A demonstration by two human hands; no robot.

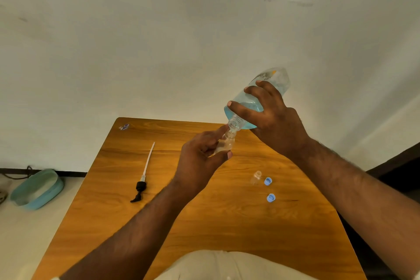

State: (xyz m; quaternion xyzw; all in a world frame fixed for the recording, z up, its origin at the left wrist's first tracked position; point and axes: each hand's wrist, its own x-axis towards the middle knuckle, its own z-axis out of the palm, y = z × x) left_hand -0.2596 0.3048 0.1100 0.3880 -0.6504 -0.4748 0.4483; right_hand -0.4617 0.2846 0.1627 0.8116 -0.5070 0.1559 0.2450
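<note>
My right hand [272, 118] grips a large clear bottle [270, 86] holding blue liquid, tilted neck-down above the wooden table [204, 223]. Its open mouth meets the mouth of a small clear bottle [225, 144], which my left hand [200, 159] holds with thumb and fingers curled around it. A second small clear bottle [256, 177] stands uncapped on the table to the right. Two blue caps [268, 181] [271, 198] lie beside it.
A black pump head with a long white tube [143, 177] lies on the table's left part. A small sticker [124, 127] sits at the far left corner. A teal tub [37, 188] rests on the floor to the left. The wall stands right behind the table.
</note>
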